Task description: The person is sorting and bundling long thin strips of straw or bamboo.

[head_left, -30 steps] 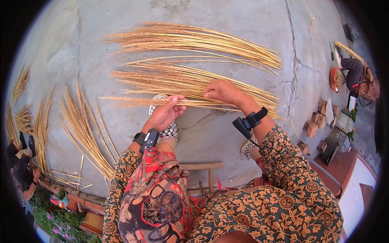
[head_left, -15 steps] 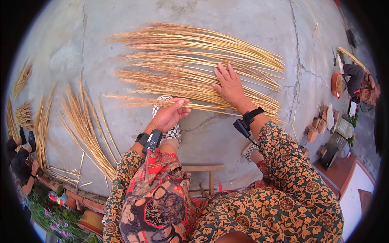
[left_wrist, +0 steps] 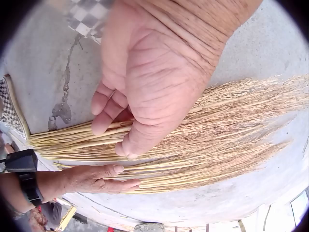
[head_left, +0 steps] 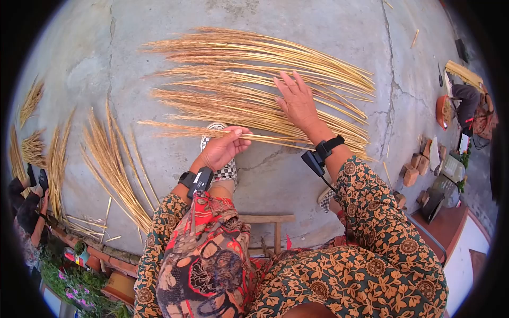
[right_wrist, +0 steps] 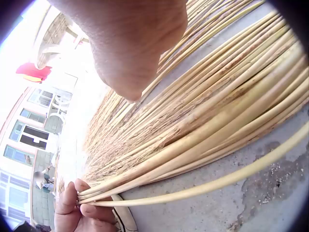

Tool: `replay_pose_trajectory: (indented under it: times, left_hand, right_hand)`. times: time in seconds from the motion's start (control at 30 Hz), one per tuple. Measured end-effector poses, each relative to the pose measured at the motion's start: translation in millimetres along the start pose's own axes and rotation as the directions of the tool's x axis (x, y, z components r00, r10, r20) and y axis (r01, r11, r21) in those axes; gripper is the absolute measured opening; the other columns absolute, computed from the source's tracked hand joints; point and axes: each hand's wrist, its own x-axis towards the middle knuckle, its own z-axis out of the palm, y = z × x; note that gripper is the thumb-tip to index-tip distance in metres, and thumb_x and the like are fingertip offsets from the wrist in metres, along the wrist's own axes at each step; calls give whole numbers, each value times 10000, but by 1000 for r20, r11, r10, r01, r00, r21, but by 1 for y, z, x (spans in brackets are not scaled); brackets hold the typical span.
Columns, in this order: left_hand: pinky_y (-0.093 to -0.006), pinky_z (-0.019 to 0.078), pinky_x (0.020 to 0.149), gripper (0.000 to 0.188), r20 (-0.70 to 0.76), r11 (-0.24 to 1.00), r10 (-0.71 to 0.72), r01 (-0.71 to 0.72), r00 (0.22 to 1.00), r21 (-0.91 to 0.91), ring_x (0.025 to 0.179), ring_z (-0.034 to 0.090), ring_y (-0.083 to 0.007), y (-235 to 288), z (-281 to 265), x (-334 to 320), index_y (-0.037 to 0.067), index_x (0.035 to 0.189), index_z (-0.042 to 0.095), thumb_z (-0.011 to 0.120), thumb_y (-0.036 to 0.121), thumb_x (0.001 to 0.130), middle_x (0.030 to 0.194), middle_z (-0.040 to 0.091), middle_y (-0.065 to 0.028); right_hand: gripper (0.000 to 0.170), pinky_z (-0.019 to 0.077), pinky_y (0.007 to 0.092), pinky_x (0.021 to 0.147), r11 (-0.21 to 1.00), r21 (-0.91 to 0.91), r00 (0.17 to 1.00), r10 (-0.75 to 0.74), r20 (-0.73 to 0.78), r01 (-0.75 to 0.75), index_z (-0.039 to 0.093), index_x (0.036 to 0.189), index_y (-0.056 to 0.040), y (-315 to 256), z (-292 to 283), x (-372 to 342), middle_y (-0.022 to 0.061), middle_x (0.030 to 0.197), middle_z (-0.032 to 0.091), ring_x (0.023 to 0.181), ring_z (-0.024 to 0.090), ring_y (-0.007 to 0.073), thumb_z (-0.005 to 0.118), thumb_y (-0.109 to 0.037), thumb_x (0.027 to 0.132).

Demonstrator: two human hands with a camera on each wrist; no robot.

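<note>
Got my left hand (head_left: 221, 152) pinching a few stalks (head_left: 270, 139) beside the straw pile (head_left: 228, 107), right hand (head_left: 301, 107) spread over it, maybe touching, hard to tell.

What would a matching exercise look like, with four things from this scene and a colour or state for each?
Things
1. Left hand
2. Shoes
3. Right hand
4. Flowers

Colours and states
A. Pink
B. Open, over the laid-out stalks
C. Pinching a few held stalks
D. Black-and-white checks

Right pairs: 1-C, 2-D, 3-B, 4-A
</note>
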Motion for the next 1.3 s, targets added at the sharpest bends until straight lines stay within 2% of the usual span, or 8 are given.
replay_pose_trajectory:
  times: [0.13, 0.23, 0.43, 0.53, 0.73, 0.83, 1.03, 1.3]
  left_hand:
    - [-309, 504, 857, 231, -10, 1000, -3, 3, 1000, -13, 962, 625, -187, 0, 0, -1, 45, 1117, 576, 558, 205, 952, 1120, 625, -85]
    - [-319, 513, 865, 227, -14, 1000, 2, -2, 1000, -27, 958, 629, -196, -1, 0, -1, 37, 1133, 572, 528, 182, 964, 1121, 625, -113]
    - [-319, 511, 869, 220, -6, 1000, 7, -7, 1000, -23, 961, 627, -195, 0, 0, 0, 40, 1128, 573, 529, 180, 963, 1120, 624, -109]
    - [-318, 512, 868, 214, -7, 999, 5, -5, 1000, -36, 959, 628, -194, -1, -1, 1, 40, 1122, 572, 530, 176, 962, 1122, 623, -114]
    - [-312, 516, 861, 197, -7, 1000, 12, -13, 1000, -18, 953, 631, -186, 0, 2, 0, 38, 1108, 570, 528, 158, 958, 1151, 616, -135]
    - [-310, 518, 857, 198, -11, 1000, 17, -17, 1000, -17, 951, 631, -181, 2, 1, 0, 37, 1115, 567, 527, 148, 956, 1163, 612, -140]
    - [-306, 520, 847, 319, -40, 999, 34, -35, 999, -13, 939, 629, -168, 2, 4, 0, 54, 1259, 502, 526, 146, 955, 1151, 611, -128]
    - [-310, 503, 837, 295, -62, 1000, 24, -24, 998, -4, 942, 613, -182, -1, 2, -1, 63, 1209, 536, 552, 218, 958, 1086, 619, -69]
  right_hand:
    - [200, 456, 398, 860, 986, 94, 991, 134, 28, -136, 661, 1037, -150, 4, 18, 28, 36, 1022, 619, 1031, 544, 260, 619, -219, 854]
    - [107, 475, 386, 787, 975, 111, 978, 198, -68, -190, 680, 904, -144, 2, 21, 37, 33, 863, 605, 891, 563, 250, 622, -207, 839]
    - [89, 462, 397, 770, 991, -7, 991, 137, 3, -137, 653, 905, -161, 8, 26, 32, 28, 884, 612, 901, 567, 252, 628, -196, 828]
    - [75, 450, 405, 772, 989, 79, 992, 124, -4, -123, 627, 891, -151, 11, 21, 30, 29, 873, 621, 889, 581, 238, 625, -197, 832]
    - [115, 480, 374, 661, 908, 324, 963, 262, 54, -265, 616, 894, -135, 10, -15, 7, 49, 814, 636, 776, 617, 251, 632, -242, 853]
    - [159, 495, 364, 609, 824, 305, 872, 400, 282, -477, 636, 911, -135, 9, -32, -6, 61, 782, 650, 705, 620, 279, 626, -290, 878]
    - [220, 504, 359, 630, 834, 505, 952, 74, 298, -223, 665, 943, -148, 2, -33, -35, 70, 821, 676, 706, 633, 281, 590, -351, 902]
    - [268, 497, 399, 676, 837, 499, 848, -83, 523, -226, 680, 981, -174, 3, -28, -46, 60, 865, 676, 795, 633, 294, 576, -407, 896]
